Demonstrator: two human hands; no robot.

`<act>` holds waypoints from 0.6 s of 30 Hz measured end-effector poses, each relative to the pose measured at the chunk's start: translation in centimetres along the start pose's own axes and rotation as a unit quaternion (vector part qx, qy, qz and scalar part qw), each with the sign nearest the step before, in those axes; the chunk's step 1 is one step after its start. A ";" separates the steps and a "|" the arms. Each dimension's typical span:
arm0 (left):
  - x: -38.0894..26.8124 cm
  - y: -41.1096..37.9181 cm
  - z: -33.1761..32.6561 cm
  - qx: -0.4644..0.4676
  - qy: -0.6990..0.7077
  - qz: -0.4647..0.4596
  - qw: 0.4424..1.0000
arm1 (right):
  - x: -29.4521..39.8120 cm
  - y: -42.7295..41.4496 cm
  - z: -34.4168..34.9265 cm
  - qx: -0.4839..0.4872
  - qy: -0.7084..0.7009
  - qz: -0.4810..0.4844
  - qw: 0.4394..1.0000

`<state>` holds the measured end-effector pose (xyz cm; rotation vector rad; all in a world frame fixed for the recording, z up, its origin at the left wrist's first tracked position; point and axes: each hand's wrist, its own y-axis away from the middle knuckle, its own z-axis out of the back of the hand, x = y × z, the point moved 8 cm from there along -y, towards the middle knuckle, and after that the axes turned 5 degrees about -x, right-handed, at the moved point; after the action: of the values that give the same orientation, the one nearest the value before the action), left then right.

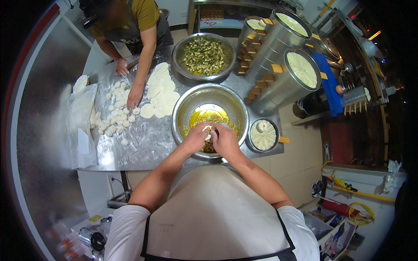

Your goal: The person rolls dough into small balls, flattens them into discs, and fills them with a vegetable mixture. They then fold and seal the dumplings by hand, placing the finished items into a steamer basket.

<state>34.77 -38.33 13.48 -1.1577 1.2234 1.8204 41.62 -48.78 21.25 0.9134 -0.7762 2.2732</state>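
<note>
Over a large steel bowl (228, 98) of oily chopped filling (209, 116), my two hands meet around a small piece of white dough (207, 133). My left hand (195, 138) cups it from the left. The fingers of my right hand (225, 138) pinch at its edge, and they partly hide the dough. To the bowl's right stands a round steamer tray (254, 142) with a woven liner, where one filled bun (264, 126) rests. Flat round dough wrappers (161, 89) lie overlapping on the floured steel table, left of the bowl.
Behind the bowl sits a second steel bowl (176, 62) of chopped green filling. Tall stacked steamers (277, 84) with wooden handles rise at the right. Across the table a co-worker's hand (135, 97) touches small dough pieces (114, 122); a plastic bag (81, 130) lies at the left.
</note>
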 end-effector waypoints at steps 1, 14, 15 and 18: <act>-0.1 -0.1 0.0 -0.004 -0.012 -0.009 1.000 | 0.2 0.0 0.1 0.006 -0.001 -0.001 1.000; -3.6 0.2 0.5 -0.101 -0.216 -0.135 0.962 | 1.2 0.0 0.4 -0.034 0.029 0.006 0.999; -2.6 -0.2 1.0 -0.089 -0.100 -0.110 0.985 | 0.8 -0.2 0.6 -0.021 -0.007 -0.033 0.999; -1.8 0.5 2.1 -0.078 0.181 0.064 0.978 | -1.0 -0.1 0.2 0.027 -0.133 -0.162 0.977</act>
<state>34.42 -36.65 15.63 -1.5858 1.4029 1.8814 42.40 -49.16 20.66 1.2873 -0.6244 1.9196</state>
